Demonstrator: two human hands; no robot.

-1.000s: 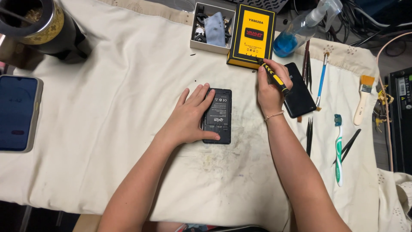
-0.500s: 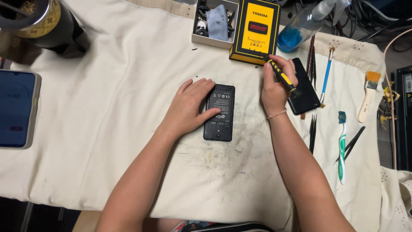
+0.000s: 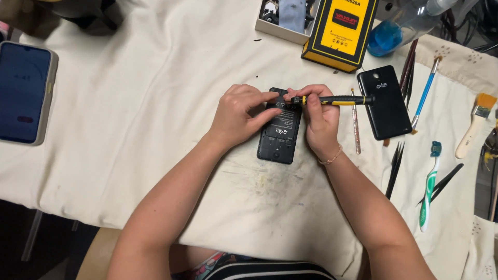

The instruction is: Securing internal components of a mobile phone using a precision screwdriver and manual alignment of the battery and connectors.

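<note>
A black phone (image 3: 280, 136) with its back cover off lies on the white cloth (image 3: 155, 129). My left hand (image 3: 238, 113) rests on the phone's left side, thumb and fingers pinching near its top edge. My right hand (image 3: 317, 120) grips a black and yellow screwdriver (image 3: 337, 100), held level with its tip over the phone's upper edge, where the left fingers meet it. The phone's black back cover (image 3: 385, 101) lies just right of the screwdriver's handle end.
A yellow box (image 3: 341, 31) and a white parts tray (image 3: 282, 18) stand at the back. Brushes (image 3: 424, 96), black tweezers (image 3: 394, 168), a green toothbrush (image 3: 429, 186) and a flat paintbrush (image 3: 473, 124) lie on the right. Another phone (image 3: 23, 92) lies far left. A blue-liquid bottle (image 3: 394, 31) lies behind.
My right hand has come left and swung the screwdriver from upright to level over the phone's top. My left hand has shifted up to pinch at the tip.
</note>
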